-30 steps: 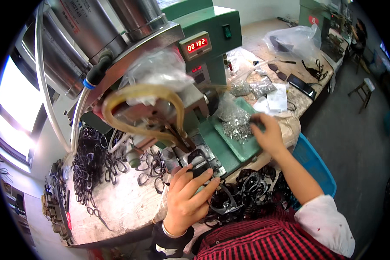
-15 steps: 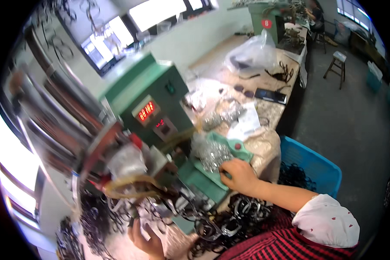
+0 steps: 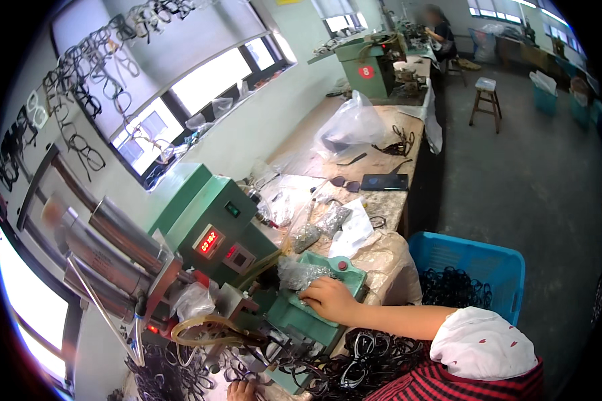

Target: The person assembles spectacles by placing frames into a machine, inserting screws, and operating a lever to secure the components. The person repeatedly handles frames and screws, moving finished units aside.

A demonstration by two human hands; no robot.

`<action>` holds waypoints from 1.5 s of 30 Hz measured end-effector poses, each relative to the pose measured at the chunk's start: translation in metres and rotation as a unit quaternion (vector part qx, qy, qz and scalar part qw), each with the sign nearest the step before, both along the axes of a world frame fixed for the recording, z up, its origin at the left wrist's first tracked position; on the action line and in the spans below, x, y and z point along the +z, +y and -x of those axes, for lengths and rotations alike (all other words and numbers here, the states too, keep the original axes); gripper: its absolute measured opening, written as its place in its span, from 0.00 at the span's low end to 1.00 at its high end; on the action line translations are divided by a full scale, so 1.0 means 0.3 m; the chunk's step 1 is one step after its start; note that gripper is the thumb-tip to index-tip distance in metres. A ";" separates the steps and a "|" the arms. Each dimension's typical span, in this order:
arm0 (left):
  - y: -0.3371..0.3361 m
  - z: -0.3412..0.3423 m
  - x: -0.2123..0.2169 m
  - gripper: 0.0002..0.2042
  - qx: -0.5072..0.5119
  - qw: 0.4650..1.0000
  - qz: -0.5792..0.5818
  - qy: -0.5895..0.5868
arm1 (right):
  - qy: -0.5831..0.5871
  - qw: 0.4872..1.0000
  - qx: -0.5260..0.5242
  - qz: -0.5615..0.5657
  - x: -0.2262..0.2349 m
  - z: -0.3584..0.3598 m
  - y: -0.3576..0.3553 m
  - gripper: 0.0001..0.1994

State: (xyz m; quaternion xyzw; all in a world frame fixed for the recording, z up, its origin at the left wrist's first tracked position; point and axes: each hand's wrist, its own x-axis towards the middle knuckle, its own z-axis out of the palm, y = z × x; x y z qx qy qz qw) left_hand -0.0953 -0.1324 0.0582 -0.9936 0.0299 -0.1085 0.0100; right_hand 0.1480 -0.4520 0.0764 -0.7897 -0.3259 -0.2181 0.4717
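- Right hand [image 3: 329, 299] lies palm down on the shallow green plastic tray [image 3: 344, 274] in front of the machine, fingers curled and fingertips pressed into the heap of small shiny metal parts in clear plastic [image 3: 299, 274]; whether anything is pinched between them cannot be told.
- Left hand [image 3: 242, 389] shows only as a few knuckles at the lower edge of the view, below the machine's front; its grip cannot be told.
- Large green box-shaped machine with red number displays [image 3: 204, 224] stands just left of the tray, with grey metal cylinders [image 3: 107, 247] leaning out of its left side and a yellowish hose [image 3: 201, 331] looping at its front.
- Long stone-topped workbench [image 3: 381, 200] carries the machine and runs away toward the back of the room.
- Blue plastic crate holding black spectacle frames [image 3: 475, 264] sits on the floor just right of the right forearm.
- Pile of black spectacle frames [image 3: 361, 351] lies beneath the right forearm, near the person's lap.
- Heap of metal parts sits at the tray's far-left end, directly under the right fingertips and well apart from the left hand.
- Dark flat phone [image 3: 384, 182] lies farther along the bench.
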 end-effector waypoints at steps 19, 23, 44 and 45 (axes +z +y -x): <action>-0.177 -0.036 0.146 0.10 0.199 0.685 0.610 -0.344 | 0.275 0.916 0.214 -0.201 0.253 0.165 0.182 0.13; -0.206 0.082 0.058 0.06 0.168 0.548 0.735 -0.363 | 0.341 0.874 0.245 -0.244 0.241 0.204 0.201 0.17; -0.486 -0.170 0.364 0.17 -0.176 0.932 0.160 -0.275 | 0.239 0.968 0.050 -0.066 0.108 0.087 -0.020 0.26; -0.496 -0.163 0.373 0.16 -0.165 0.937 0.163 -0.260 | 0.235 0.968 0.057 -0.060 0.101 0.064 -0.033 0.27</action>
